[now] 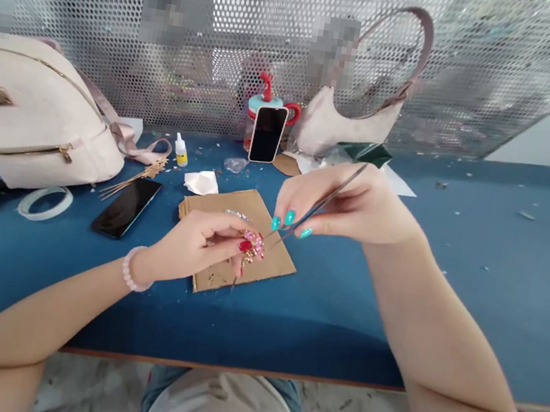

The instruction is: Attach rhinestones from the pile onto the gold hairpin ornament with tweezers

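My left hand (191, 241) is closed around a small ornament studded with pink and gold beads (254, 244), pinched between thumb and fingers above the cardboard piece (270, 264). My fingers cover part of it. In my right hand (358, 205) is a pair of thin metal tweezers (326, 203), held between thumb and fingers. The tweezer tips point down and left, close beside the ornament; whether they touch it or grip anything is too small to tell. Behind my left fingers shows a short curved row of shiny silver beads (238, 215).
Left of the cardboard lie a dark phone (127, 208), a tape roll (45, 203) and gold-topped sticks (130, 179). Behind stand a glue bottle (181, 151), a phone (268, 134) against a cup (265, 102), and crumpled paper (201, 182). A backpack (34, 112) and handbag (350, 124) flank these.
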A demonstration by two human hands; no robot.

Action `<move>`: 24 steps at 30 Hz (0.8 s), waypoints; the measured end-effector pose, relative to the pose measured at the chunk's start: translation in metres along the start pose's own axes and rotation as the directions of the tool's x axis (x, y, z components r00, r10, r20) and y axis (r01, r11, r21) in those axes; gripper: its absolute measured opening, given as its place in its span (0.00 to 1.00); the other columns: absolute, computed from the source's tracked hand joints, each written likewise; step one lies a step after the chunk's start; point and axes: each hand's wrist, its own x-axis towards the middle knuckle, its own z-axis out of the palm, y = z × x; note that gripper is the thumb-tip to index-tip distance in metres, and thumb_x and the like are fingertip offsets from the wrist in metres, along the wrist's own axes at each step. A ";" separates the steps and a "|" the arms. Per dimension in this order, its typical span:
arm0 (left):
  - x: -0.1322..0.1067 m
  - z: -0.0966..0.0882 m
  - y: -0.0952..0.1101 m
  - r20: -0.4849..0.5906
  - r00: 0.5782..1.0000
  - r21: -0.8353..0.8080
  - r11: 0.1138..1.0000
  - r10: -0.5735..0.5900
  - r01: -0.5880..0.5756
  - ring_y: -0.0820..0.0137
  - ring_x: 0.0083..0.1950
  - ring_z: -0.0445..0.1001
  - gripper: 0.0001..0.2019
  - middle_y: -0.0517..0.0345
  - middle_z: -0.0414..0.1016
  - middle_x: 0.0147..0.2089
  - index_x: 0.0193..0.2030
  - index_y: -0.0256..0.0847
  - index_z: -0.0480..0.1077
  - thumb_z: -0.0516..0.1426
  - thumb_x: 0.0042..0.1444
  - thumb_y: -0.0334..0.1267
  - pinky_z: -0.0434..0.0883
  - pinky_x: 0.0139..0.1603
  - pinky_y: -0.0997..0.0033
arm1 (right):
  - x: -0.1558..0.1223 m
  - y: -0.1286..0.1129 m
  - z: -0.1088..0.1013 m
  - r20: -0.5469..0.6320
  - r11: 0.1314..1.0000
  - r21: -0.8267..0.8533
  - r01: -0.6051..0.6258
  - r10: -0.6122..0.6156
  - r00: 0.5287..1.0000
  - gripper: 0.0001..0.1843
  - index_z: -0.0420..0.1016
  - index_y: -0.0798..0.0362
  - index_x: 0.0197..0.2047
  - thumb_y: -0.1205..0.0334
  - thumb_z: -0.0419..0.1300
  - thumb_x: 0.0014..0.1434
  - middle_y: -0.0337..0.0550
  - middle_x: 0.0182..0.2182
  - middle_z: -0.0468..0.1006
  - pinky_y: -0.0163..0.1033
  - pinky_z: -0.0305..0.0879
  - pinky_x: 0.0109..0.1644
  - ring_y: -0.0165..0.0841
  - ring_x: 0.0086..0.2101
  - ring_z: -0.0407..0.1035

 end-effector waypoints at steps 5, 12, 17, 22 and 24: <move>-0.002 -0.001 -0.005 -0.006 1.000 0.011 1.000 0.003 -0.003 0.72 0.29 0.78 0.08 0.56 0.77 0.28 0.46 0.36 0.69 0.53 0.63 0.33 0.74 0.33 0.74 | 0.000 0.000 0.001 0.022 0.995 -0.072 0.073 -0.071 0.997 0.10 0.78 0.49 0.37 0.72 0.64 0.51 0.39 0.31 0.78 0.38 0.73 0.37 0.32 0.34 0.74; -0.001 -0.001 -0.005 0.000 1.000 -0.003 1.000 -0.004 0.004 0.72 0.28 0.78 0.07 0.54 0.78 0.32 0.45 0.37 0.69 0.53 0.63 0.35 0.75 0.33 0.73 | -0.001 0.000 0.001 0.022 0.986 -0.137 0.094 -0.092 0.996 0.10 0.77 0.48 0.39 0.71 0.63 0.53 0.36 0.32 0.77 0.37 0.72 0.39 0.29 0.35 0.73; -0.001 -0.001 -0.004 -0.003 1.000 -0.017 1.000 -0.007 0.007 0.73 0.28 0.78 0.07 0.53 0.77 0.36 0.44 0.37 0.69 0.53 0.63 0.37 0.75 0.33 0.73 | 0.000 0.000 0.002 -0.005 0.987 -0.151 0.059 -0.061 0.998 0.07 0.77 0.49 0.36 0.68 0.64 0.53 0.36 0.31 0.77 0.36 0.72 0.39 0.28 0.33 0.73; -0.001 -0.001 -0.004 0.003 1.000 -0.034 0.999 -0.014 0.014 0.73 0.28 0.77 0.08 0.53 0.77 0.35 0.44 0.37 0.69 0.53 0.63 0.37 0.75 0.34 0.73 | -0.001 -0.001 0.002 -0.007 0.988 -0.144 0.061 -0.063 0.998 0.06 0.77 0.49 0.36 0.68 0.63 0.53 0.36 0.31 0.77 0.35 0.72 0.38 0.28 0.33 0.73; -0.001 -0.001 -0.004 0.004 1.000 -0.040 0.999 -0.017 0.017 0.72 0.28 0.77 0.08 0.53 0.77 0.35 0.44 0.36 0.69 0.53 0.63 0.38 0.75 0.34 0.72 | 0.000 0.000 0.002 -0.006 0.991 -0.125 0.041 -0.042 0.999 0.07 0.77 0.48 0.36 0.68 0.63 0.53 0.36 0.31 0.77 0.35 0.72 0.38 0.28 0.33 0.72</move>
